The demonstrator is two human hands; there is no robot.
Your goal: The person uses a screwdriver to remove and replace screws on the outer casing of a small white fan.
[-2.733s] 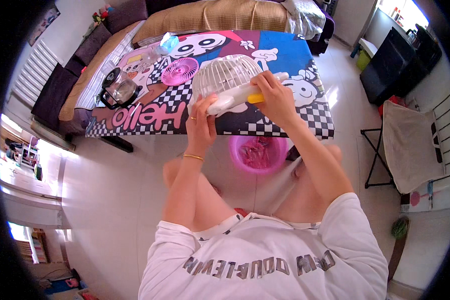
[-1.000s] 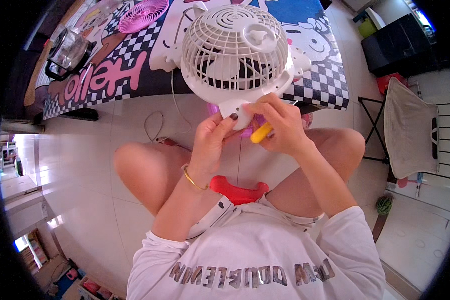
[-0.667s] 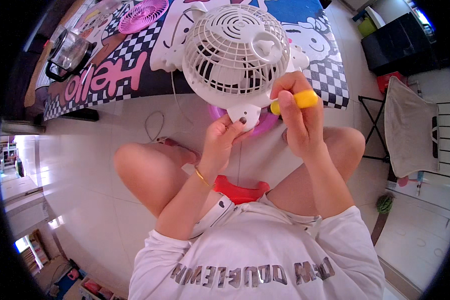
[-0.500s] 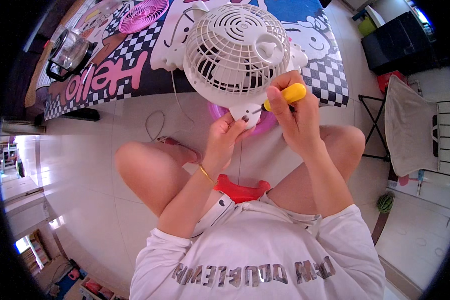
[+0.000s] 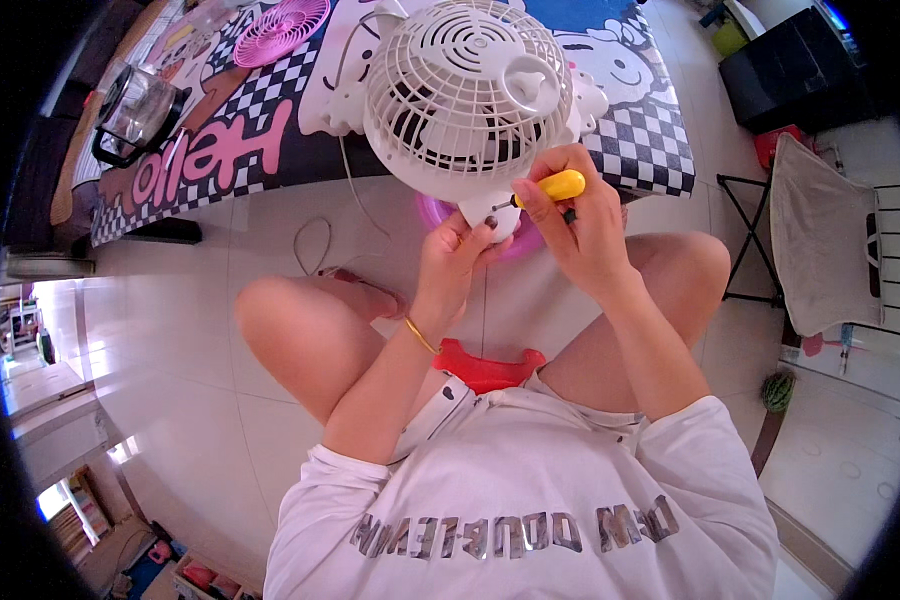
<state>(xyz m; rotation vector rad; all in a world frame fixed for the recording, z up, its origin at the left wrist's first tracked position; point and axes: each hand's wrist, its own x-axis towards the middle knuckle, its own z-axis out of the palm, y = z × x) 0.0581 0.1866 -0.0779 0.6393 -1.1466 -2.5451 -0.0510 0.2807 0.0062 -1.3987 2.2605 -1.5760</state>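
A white fan [image 5: 450,110] with a round slatted cage lies at the near edge of the table. Its narrow white end piece [image 5: 482,212] sticks out past the table edge toward me. My left hand [image 5: 450,262] grips that piece from below, the thumb pressed on its face near a small dark spot. In my right hand [image 5: 585,225] is a screwdriver [image 5: 562,184] with a yellow handle and thin shaft. Its tip points left and meets, or almost meets, the white piece; exact contact is too small to tell.
A patterned cloth covers the table [image 5: 650,155]. On it are a pink fan grille [image 5: 280,32] and a clear pot [image 5: 138,118] with a black handle. A purple ring-shaped thing [image 5: 432,210] sits below the fan. A red stool [image 5: 485,370] is under me; a folding chair [image 5: 830,235] stands right.
My right hand has moved slightly left with the screwdriver, so its tip now reaches further over the white end piece. My left hand still holds that piece.
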